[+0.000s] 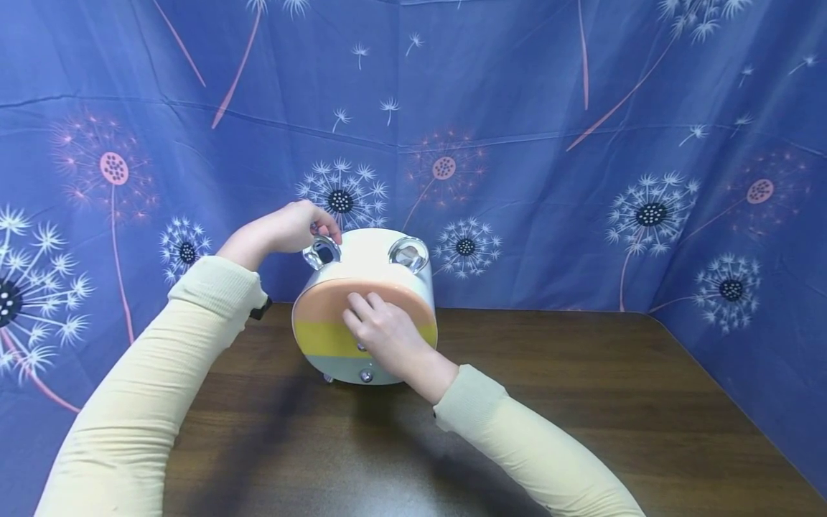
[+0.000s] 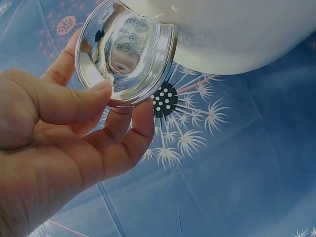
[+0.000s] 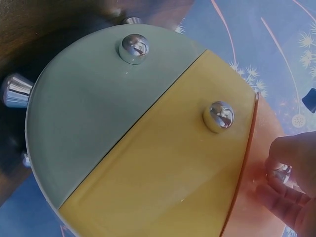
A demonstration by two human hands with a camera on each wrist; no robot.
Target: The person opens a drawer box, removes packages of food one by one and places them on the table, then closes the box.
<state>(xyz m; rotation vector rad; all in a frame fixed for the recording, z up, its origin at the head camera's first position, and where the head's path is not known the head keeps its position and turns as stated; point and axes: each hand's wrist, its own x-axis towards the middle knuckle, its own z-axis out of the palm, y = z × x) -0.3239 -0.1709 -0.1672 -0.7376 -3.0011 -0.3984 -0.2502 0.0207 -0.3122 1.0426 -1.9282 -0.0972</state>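
A round-fronted white box (image 1: 365, 251) stands on small metal feet. Its front has an orange top drawer (image 3: 262, 123), a yellow middle drawer (image 3: 173, 163) and a green bottom drawer (image 3: 94, 108). My left hand (image 1: 293, 226) grips the chrome ear-shaped piece (image 2: 128, 54) on the box's top left, thumb on its inner side and fingers behind the rim. With fingertips and thumb, my right hand (image 1: 390, 334) pinches the chrome knob (image 3: 282, 174) of the orange drawer. A reddish edge of that drawer shows along its seam with the yellow one.
A second chrome ear (image 1: 409, 254) sits on the box's top right. Two more knobs, on the yellow drawer (image 3: 218, 117) and the green drawer, stick out in front. The dark wooden table (image 1: 568, 402) ends at a blue dandelion-print cloth (image 1: 536, 158) behind.
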